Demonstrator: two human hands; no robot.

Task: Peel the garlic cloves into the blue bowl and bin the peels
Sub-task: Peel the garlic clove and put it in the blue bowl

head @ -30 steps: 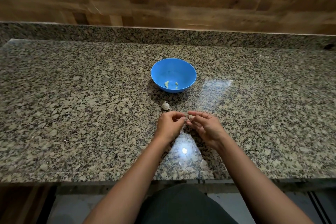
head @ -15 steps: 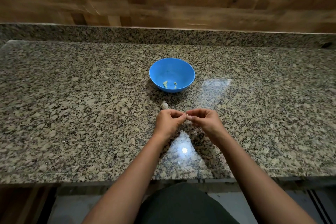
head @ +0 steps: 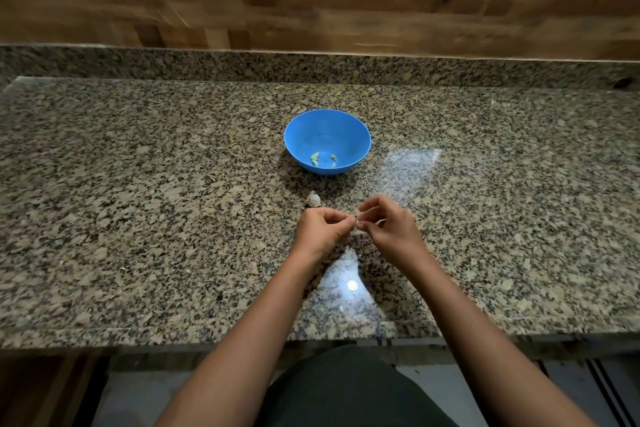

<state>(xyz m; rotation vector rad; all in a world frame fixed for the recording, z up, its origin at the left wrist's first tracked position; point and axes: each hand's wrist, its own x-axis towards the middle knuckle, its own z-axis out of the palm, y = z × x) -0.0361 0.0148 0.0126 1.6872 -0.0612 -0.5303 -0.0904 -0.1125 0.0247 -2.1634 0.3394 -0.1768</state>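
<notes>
Garlic clove (head: 356,218) in two hands.
Left hand (head: 322,231) and right hand (head: 389,230) both pinched it near the blue bowl (head: 303,137).

No legible lettering, labels, brands or numbers in view, blue bowl (head: 346,135) plain, granite counter (head: 138,184) unmarked, wood-panelled wall (head: 104,3) without signs.

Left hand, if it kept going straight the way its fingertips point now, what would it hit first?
Probably the small pale garlic clove that the left hand pinches, then the right hand just beyond it; their depths look matched.
</notes>
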